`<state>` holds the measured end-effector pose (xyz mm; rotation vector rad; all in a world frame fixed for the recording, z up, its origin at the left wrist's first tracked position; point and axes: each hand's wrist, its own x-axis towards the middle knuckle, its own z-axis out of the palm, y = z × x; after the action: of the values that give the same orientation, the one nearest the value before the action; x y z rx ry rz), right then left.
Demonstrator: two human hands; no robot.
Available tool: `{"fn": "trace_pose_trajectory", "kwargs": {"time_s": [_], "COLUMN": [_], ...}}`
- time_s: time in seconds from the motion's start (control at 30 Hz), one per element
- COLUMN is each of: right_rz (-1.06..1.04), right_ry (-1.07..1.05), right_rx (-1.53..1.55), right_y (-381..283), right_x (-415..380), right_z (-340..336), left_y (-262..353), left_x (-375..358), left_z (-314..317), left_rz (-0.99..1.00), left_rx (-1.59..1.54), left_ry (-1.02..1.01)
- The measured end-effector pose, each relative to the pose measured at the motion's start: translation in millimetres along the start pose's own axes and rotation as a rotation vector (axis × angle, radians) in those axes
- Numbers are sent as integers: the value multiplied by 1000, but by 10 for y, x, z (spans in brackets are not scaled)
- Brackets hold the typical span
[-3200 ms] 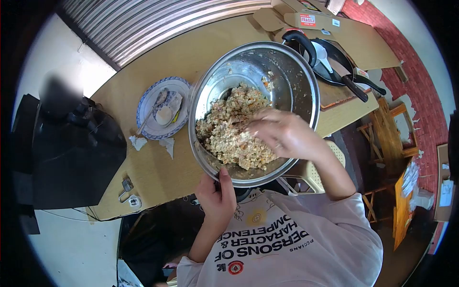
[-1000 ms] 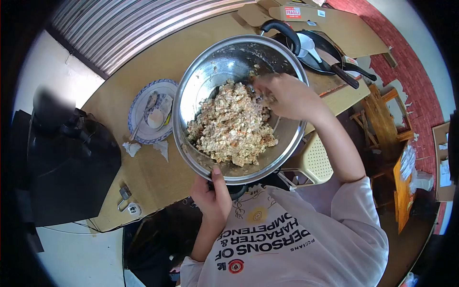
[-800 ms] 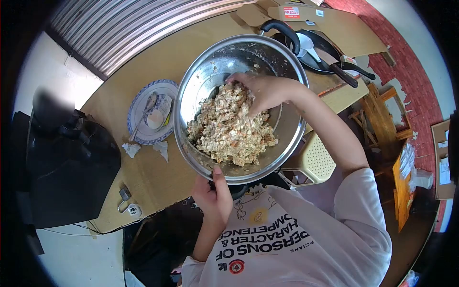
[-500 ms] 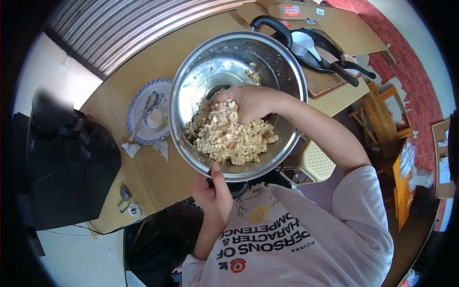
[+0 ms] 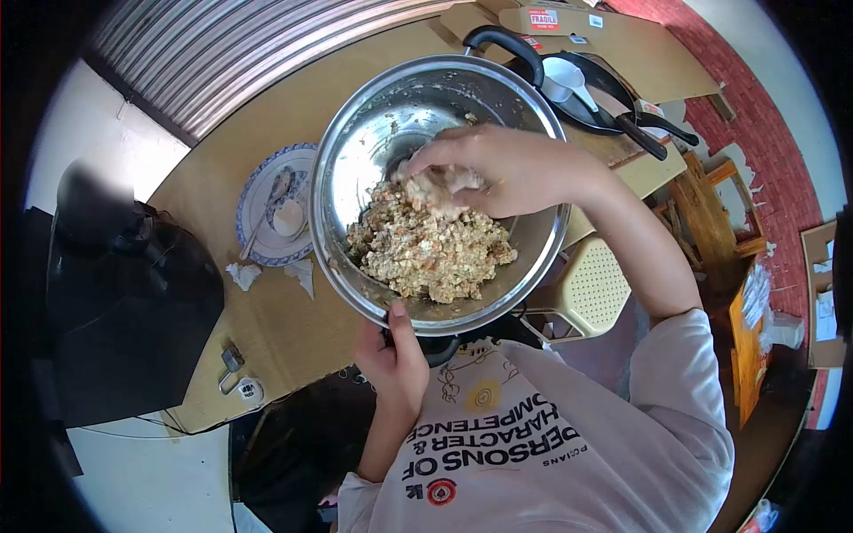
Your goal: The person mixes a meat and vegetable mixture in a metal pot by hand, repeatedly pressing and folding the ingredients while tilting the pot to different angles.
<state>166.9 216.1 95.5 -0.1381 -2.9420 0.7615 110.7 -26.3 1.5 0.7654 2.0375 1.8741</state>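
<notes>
A large steel pot [image 5: 329,266] with black handles holds a lumpy, crumbly food mixture [image 5: 435,258] with orange and green bits. My left hand [image 5: 395,364] grips the near side of the pot by its handle, thumb over the rim. Inside the pot, my right hand [image 5: 480,173] is curled around a clump of the mixture, at the top of the heap. Its fingers are coated and slightly blurred, and the palm side is partly hidden.
Left of the pot is a blue-rimmed plate [image 5: 253,240] with a spoon and scraps. A padlock [image 5: 233,360] lies near the table edge. A black pan [image 5: 609,89] with a white measuring cup [image 5: 564,80] stands far right, above a cream stool [image 5: 595,289].
My right hand has risen out of the mixture and shifted slightly right and up, with a clump in its curled fingers. My left hand stays at the pot's handle.
</notes>
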Motion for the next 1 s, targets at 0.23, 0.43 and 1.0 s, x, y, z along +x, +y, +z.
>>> {"fn": "trace_pose_trajectory", "kwargs": {"time_s": [0.23, 0.43, 1.0], "right_rz": [293, 92, 48], "right_ry": [33, -296, 163], "right_rx": [-87, -112, -152], "right_y": [125, -175, 487], "right_x": [90, 101, 101], "right_z": [212, 534, 177], "left_y": [-28, -49, -122], "left_x": [-35, 22, -5], "left_z": [-33, -4, -57], "left_rz": [-27, 126, 47], "left_rx": [10, 103, 16], "left_ry": [-51, -48, -64]}}
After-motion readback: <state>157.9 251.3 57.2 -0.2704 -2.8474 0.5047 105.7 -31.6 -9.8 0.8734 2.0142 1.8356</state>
